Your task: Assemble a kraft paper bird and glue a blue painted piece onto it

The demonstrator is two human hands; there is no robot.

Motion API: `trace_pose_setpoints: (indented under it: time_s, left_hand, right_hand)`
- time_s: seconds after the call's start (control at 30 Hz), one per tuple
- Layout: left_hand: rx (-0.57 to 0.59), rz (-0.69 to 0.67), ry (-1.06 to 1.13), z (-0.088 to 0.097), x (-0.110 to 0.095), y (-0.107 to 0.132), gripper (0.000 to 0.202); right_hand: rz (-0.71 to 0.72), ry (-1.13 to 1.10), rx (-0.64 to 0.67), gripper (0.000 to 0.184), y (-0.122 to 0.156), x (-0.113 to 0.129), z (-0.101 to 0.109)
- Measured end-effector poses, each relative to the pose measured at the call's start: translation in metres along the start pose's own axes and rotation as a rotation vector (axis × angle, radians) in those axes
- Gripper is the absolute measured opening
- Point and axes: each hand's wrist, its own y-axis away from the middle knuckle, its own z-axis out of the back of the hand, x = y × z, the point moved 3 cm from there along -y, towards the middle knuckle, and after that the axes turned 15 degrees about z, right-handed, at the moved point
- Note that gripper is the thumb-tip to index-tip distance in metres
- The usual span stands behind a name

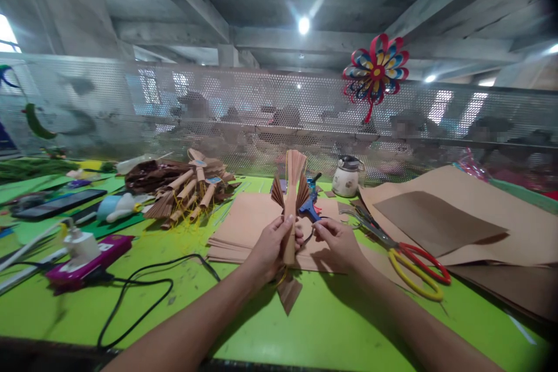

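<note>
In the middle of the head view, my left hand (274, 241) is closed round the lower part of a brown paper figure (289, 215). The figure stands upright, with a rolled body, pleated fans at both sides and a pleated piece on top. A pointed flap of brown paper (289, 295) shows below it, beside a yellow string. My right hand (337, 238) pinches the end of a blue glue gun (309, 208), whose front is partly behind the figure. Beneath both hands lies a stack of brown paper sheets (238, 226).
Scissors (418, 267) with red and yellow handles lie at the right, beside large brown sheets (523, 209). Similar paper figures (196, 186) are piled at the left. A purple power strip (89, 264) and black cord (170, 285) lie nearer. A white jug (346, 177) stands behind.
</note>
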Motion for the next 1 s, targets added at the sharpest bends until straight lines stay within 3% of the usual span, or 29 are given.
trace_pose_setpoints:
  time_s: [0.3,0.5,1.0]
  left_hand:
    - [-0.068,0.019,-0.015,0.005,-0.004,-0.001,0.024]
    - [-0.212,0.047,-0.061,0.025,-0.007,-0.013,0.024]
    - [-0.64,0.059,-0.261,0.099,-0.084,-0.044,0.035]
  right_hand:
    - [-0.056,0.057,0.018,0.029,0.0,-0.006,-0.005]
    - [-0.045,0.121,0.068,0.026,0.002,-0.005,-0.008]
    - [0.04,0.234,0.167,0.02,0.001,-0.004,-0.012]
